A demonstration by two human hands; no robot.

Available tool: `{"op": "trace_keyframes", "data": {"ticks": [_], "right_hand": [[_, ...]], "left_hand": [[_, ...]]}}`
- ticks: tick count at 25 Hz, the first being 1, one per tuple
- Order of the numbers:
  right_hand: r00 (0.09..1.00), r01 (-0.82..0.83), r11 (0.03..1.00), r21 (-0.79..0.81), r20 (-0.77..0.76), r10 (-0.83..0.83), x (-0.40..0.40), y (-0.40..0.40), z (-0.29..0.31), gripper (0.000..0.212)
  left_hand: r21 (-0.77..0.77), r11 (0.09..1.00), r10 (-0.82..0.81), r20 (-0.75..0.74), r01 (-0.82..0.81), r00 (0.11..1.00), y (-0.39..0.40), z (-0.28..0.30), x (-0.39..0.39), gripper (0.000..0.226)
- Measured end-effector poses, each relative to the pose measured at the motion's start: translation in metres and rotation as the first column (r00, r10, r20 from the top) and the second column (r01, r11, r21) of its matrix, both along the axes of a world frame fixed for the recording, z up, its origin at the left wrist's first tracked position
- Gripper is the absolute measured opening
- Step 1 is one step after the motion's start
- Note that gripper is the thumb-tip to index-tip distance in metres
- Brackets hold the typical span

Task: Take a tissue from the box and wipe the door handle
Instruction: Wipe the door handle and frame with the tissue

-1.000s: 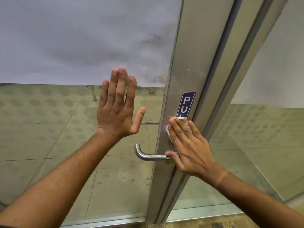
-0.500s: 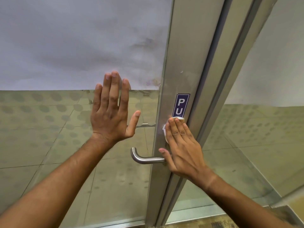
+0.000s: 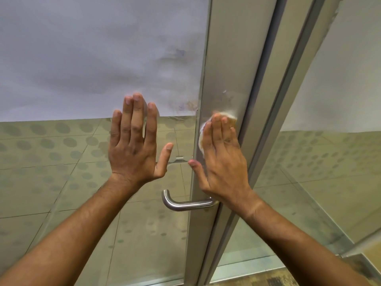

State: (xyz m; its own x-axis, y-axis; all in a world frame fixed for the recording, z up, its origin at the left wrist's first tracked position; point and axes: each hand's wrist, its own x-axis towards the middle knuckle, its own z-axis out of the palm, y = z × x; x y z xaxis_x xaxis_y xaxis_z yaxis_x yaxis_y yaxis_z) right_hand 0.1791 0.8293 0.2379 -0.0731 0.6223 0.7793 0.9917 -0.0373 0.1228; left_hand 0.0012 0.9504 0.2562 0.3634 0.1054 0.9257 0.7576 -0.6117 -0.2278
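A steel lever door handle [image 3: 183, 203] sticks out to the left from the metal door frame [image 3: 228, 69]. My right hand [image 3: 223, 159] lies flat on the frame above the handle, pressing a white tissue [image 3: 203, 133] against the metal; the tissue peeks out past the fingertips and on the hand's left side. The blue sign on the frame is hidden under this hand. My left hand [image 3: 134, 141] rests open and flat on the glass pane [image 3: 61, 162], fingers up, left of the frame. No tissue box is in view.
The upper glass is covered by a grey frosted film [image 3: 92, 48]. A second glass panel [image 3: 329, 162] stands to the right of the frame. Tiled floor with round dots shows through the glass, and a strip of rough floor [image 3: 257, 279] lies at the bottom.
My right hand has slid the tissue upward along the frame, off the handle's base and over the blue sign. My left hand stays flat on the glass.
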Motion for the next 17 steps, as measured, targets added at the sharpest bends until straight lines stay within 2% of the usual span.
{"op": "trace_keyframes", "data": {"ticks": [2, 4, 9, 14, 17], "right_hand": [[0.998, -0.025, 0.992, -0.124, 0.053, 0.031, 0.0, -0.016, -0.022, 0.079], [0.997, -0.014, 0.989, -0.15, 0.069, 0.024, 0.001, -0.022, -0.026, 0.077], [1.0, -0.01, 0.999, 0.037, -0.03, 0.011, -0.008, 0.004, 0.026, 0.075], [0.99, 0.064, 0.998, -0.015, -0.127, -0.065, -0.012, -0.017, 0.017, 0.08], [0.978, 0.082, 0.993, 0.087, -0.197, -0.064, -0.007, -0.004, 0.039, 0.082]], "left_hand": [[0.005, 1.0, -0.003, -0.002, 0.003, 1.0, 0.0, -0.001, 0.0, 0.086], [0.01, 1.0, 0.002, -0.002, -0.002, 1.0, 0.0, -0.002, 0.0, 0.087], [0.007, 1.0, -0.001, -0.002, 0.001, 1.0, 0.0, -0.001, -0.001, 0.085], [0.0, 1.0, 0.006, -0.006, -0.006, 1.0, -0.001, -0.001, -0.001, 0.084], [0.002, 1.0, 0.009, -0.011, -0.009, 1.0, -0.001, -0.001, 0.0, 0.085]]}}
